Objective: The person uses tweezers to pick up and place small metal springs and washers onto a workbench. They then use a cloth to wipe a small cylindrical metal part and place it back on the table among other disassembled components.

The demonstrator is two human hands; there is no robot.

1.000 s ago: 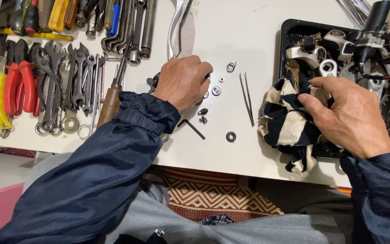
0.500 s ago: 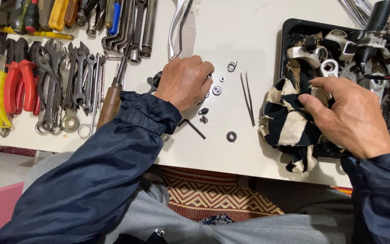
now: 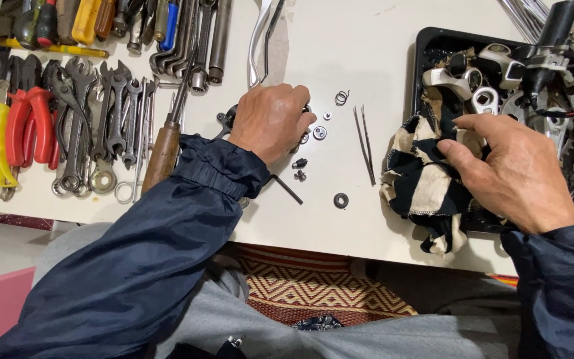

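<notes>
Fingers (image 3: 298,123) of the left hand (image 3: 270,119) curl over small parts at frame centre, grip unclear; right hand (image 3: 516,169) fingers lie loosely spread on one striped rag (image 3: 420,179); two thin rods (image 3: 365,143) lie between the hands.

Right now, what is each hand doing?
Left hand: curled over small metal washers on the white table; whether it holds anything cannot be told.
Right hand: pressing the black-and-cream striped rag.

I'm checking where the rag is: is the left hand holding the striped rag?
No, the right hand rests on the rag at the tray, while the left hand is over small parts.
</notes>
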